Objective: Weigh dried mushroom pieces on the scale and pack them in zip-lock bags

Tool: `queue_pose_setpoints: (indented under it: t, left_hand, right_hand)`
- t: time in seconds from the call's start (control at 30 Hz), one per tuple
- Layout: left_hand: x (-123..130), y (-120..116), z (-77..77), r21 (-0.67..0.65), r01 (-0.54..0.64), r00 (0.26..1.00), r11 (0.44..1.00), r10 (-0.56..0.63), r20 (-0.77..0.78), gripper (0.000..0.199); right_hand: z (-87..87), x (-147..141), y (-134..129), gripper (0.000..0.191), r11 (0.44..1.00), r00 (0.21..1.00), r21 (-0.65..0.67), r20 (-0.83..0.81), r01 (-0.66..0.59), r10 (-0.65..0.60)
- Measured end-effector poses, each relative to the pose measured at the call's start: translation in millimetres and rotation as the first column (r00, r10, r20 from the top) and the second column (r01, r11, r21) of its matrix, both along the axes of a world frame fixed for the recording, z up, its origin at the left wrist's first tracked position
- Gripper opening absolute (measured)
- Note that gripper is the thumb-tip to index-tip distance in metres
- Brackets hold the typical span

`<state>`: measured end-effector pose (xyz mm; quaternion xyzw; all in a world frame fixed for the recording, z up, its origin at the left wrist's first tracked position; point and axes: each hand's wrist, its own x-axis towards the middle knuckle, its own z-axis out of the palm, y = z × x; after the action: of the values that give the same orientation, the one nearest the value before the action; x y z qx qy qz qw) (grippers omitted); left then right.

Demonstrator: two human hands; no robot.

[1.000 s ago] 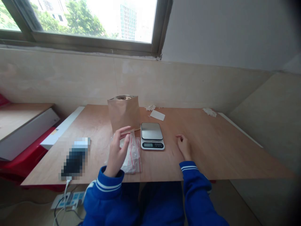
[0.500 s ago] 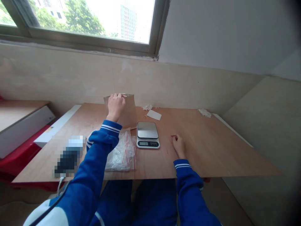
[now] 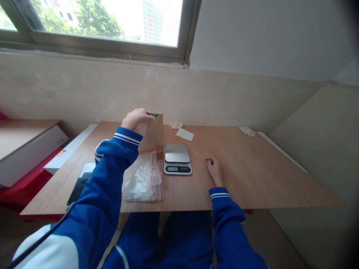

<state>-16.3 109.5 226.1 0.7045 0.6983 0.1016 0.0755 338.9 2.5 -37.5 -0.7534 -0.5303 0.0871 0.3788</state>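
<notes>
A brown paper bag [image 3: 155, 133] stands upright at the back of the table. My left hand [image 3: 137, 118] is closed at the top left of its mouth, with some fingertips hidden behind the rim. Below it lies a pile of clear zip bags [image 3: 141, 183] with red strips. A kitchen scale [image 3: 177, 153] with a steel plate sits to the right of the pile, nothing on its plate. My right hand [image 3: 214, 170] rests on the table right of the scale, loosely curled, with no object showing in it.
A white card [image 3: 185, 134] and crumpled white scraps [image 3: 177, 126] lie behind the scale. More white scraps [image 3: 247, 131] are at the back right. A phone [image 3: 80, 186] lies at the left, partly behind my sleeve. The wall and window border the wooden table [image 3: 266, 175].
My left hand has turned at the bag's mouth and shifted slightly left, uncovering more of the bag's front. My right hand remains on the table. The view has shifted slightly.
</notes>
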Motion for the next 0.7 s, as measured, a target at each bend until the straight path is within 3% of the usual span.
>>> queue_pose_setpoints:
  t: [0.13,0.27,0.4,0.47,0.57,0.63,0.7]
  left_hand:
    - [-4,2,3.7,-0.038,0.008,0.999,0.999,-0.006,0.046,0.038]
    - [-9,-1,-0.5,0.043,0.020,0.993,0.999,-0.025,0.117,0.029]
    - [-15,-4,-0.9,0.207,0.116,0.962,0.971,-0.162,0.221,0.017]
    - [-13,-5,1.4,0.389,0.103,0.944,0.916,-0.213,0.253,0.012]
    - [0,-7,0.9,0.632,0.085,0.923,0.770,-0.300,0.242,0.008]
    - [14,-7,-8.3,0.680,0.169,0.898,0.713,-0.396,0.192,0.010]
    - [30,-8,-27.6,0.632,0.308,0.868,0.711,-0.482,0.120,0.011]
  right_hand:
    - [-1.9,1,1,0.032,1.000,1.000,-0.010,0.019,0.008,-0.007]
    - [-3.8,2,1,0.031,1.000,1.000,0.011,0.018,0.001,-0.001]
    - [-4.3,1,2,0.031,0.999,1.000,0.038,0.008,-0.005,0.005]
    - [-4.7,2,2,0.030,0.999,1.000,0.040,0.006,-0.007,0.006]
    - [-6.0,2,2,0.030,0.999,1.000,0.038,0.004,-0.009,0.009]
    - [-7.1,3,2,0.030,0.999,1.000,0.042,0.003,-0.013,0.013]
    - [-7.9,4,3,0.030,0.999,1.000,0.038,0.000,-0.017,0.017]
